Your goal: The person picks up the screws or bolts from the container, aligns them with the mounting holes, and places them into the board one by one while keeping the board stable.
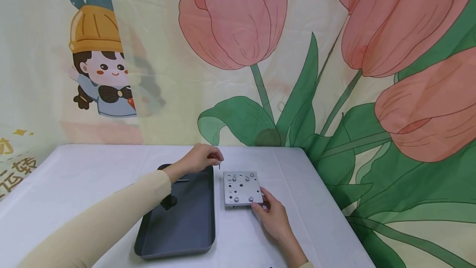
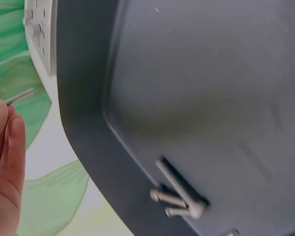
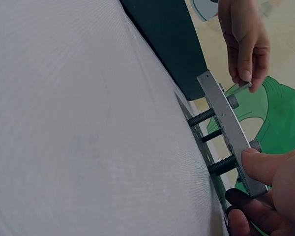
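Note:
My left hand (image 1: 202,157) pinches a thin metal pin (image 1: 220,165) between thumb and fingertips, beyond the tray's far right corner. In the left wrist view the pin (image 2: 20,96) sticks out past the fingertips. A square silver metal plate (image 1: 241,191) with several holes and bolts stands on the table. My right hand (image 1: 273,216) holds the plate's near right corner, thumb on top and fingers at the side and below. In the right wrist view, threaded bolt shanks (image 3: 222,164) reach down from the plate's underside, and bolt heads (image 3: 233,101) stand above it.
Left of the plate lies a dark grey tray (image 1: 186,230) with a raised rim. Several metal pins and bolts (image 2: 177,191) lie at its far end. A black object (image 1: 169,202) shows under the left sleeve. Behind the white table (image 1: 96,164) hangs a tulip-print cloth (image 1: 238,106).

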Tool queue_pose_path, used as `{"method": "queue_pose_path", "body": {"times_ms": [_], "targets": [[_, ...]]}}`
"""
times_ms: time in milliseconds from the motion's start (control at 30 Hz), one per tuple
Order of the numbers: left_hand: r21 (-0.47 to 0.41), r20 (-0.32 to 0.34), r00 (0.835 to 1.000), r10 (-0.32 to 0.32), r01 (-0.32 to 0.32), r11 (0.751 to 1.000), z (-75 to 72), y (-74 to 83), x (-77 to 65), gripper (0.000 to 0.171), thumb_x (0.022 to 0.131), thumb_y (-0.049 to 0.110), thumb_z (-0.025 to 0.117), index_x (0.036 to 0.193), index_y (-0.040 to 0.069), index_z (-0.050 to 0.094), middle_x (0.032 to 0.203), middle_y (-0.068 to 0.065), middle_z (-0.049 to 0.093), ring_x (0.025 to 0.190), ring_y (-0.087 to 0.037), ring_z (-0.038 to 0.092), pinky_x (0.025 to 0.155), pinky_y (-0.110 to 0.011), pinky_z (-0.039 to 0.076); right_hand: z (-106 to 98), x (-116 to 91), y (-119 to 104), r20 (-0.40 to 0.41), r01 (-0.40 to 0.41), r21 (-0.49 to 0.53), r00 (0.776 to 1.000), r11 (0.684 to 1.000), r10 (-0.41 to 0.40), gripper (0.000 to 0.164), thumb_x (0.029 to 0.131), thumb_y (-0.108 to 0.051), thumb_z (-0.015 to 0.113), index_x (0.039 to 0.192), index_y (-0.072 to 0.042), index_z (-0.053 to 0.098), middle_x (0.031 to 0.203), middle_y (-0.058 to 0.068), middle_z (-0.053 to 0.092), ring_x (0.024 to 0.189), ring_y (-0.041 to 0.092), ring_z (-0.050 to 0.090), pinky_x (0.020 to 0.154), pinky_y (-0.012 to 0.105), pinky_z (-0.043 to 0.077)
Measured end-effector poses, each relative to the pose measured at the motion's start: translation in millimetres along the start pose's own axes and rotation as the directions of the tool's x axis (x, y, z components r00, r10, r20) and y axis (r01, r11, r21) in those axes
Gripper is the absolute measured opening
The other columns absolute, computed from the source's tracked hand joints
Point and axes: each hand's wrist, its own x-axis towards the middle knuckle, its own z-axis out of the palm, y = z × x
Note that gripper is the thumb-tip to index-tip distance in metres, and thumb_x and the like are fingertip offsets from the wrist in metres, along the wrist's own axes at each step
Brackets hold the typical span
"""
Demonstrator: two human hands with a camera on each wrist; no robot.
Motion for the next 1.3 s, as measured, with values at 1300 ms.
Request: {"method": "queue_pose_path", "body": {"times_ms": [1300], "targets": [[-0.019,0.052,0.998,0.017,-0.016,1.000,58.3,32.7,39.0,0.009,0.100,0.008,0.074,0.104,0.014,0.080,0.097,0.004,0.079,0.090,-0.008,0.069,0.087,-0.033,0.058,0,0,-3,0.031,-0.030,-0.012,0.999,0.999,0.030,0.065,0.098,-0.024,0.079,0.155,-0.008,0.054,0.126,0.011,0.072,0.108,0.018,0.065,0.093,0.034,0.059]]}}
